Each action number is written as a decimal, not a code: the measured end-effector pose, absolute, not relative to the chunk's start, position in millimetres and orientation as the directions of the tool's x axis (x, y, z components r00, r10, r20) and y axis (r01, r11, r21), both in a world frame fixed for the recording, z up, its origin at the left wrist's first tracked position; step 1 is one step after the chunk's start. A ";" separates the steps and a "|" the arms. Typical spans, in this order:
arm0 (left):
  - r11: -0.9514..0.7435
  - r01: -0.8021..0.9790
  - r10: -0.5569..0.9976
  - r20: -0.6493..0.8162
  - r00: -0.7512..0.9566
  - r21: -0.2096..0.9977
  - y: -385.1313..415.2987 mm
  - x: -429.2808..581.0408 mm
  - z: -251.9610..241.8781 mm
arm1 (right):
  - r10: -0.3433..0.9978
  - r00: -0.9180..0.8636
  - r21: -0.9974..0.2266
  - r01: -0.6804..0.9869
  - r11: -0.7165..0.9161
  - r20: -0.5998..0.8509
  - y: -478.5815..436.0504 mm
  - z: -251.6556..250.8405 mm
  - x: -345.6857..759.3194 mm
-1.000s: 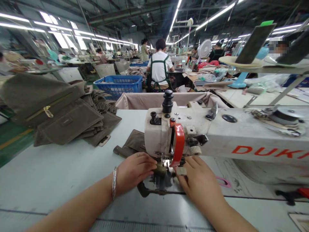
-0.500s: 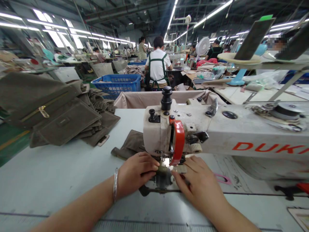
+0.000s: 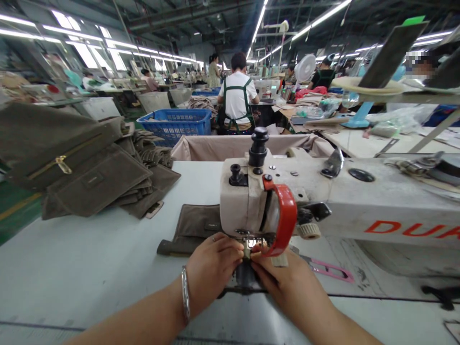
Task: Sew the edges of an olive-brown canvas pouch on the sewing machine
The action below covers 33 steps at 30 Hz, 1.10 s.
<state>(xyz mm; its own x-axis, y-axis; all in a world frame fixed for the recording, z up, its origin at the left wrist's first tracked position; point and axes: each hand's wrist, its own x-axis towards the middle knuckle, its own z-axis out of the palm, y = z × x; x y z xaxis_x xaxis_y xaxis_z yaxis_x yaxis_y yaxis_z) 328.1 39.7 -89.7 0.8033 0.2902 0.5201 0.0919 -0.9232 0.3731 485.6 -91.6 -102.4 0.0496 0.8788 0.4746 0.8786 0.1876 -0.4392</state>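
Note:
A white sewing machine (image 3: 323, 201) with a red guard (image 3: 285, 218) stands on the pale table (image 3: 89, 268). Both hands meet at its needle. My left hand (image 3: 212, 268), a bangle on its wrist, presses curled fingers on a small olive-brown fabric piece (image 3: 247, 249) under the presser foot. My right hand (image 3: 283, 280) pinches the same piece from the right. A flat olive-brown fabric panel (image 3: 190, 227) lies behind the left hand, partly under the machine head.
A stack of olive-brown zippered bag panels (image 3: 82, 167) sits at the left. Pink scissors (image 3: 328, 270) lie right of the needle. A cloth-lined bin (image 3: 223, 146) and a blue basket (image 3: 176, 122) stand beyond the table. A person in a white shirt (image 3: 237, 96) sits further back.
Both hands have drawn closer together at the needle, fingertips now nearly touching. The view shifted, and more of the flat panel shows behind the left hand.

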 end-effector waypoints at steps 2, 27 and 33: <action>-0.929 0.081 0.279 0.538 0.795 0.361 43.1 331.4 -91.2 | 0.872 0.053 -0.415 0.892 0.178 0.487 -88.6 -103.7 487.3; -0.892 0.168 0.370 0.462 0.806 0.420 50.8 336.6 -95.2 | 0.839 0.084 -0.373 0.916 0.147 0.538 -78.8 -103.7 485.5; -0.894 0.162 0.360 0.456 0.814 0.417 52.0 336.2 -94.8 | 0.833 0.087 -0.375 0.914 0.151 0.547 -79.5 -103.7 485.0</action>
